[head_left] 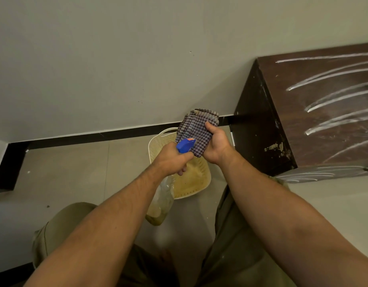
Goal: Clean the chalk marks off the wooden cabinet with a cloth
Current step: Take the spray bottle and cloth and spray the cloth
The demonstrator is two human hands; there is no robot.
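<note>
A dark brown wooden cabinet (315,125) stands at the right against the wall, its top streaked with several white chalk marks (332,100). My right hand (217,145) grips a folded checked cloth (196,129) held up in front of me. My left hand (171,159) is closed around a clear spray bottle (161,200) with a blue trigger head (186,145). The nozzle points at the cloth and nearly touches it. Both hands are left of the cabinet, apart from it.
A cream perforated plastic basket (197,179) sits on the tiled floor under my hands. A grey wall with a black skirting board (96,135) runs behind. My knees in olive trousers (60,226) are at the bottom.
</note>
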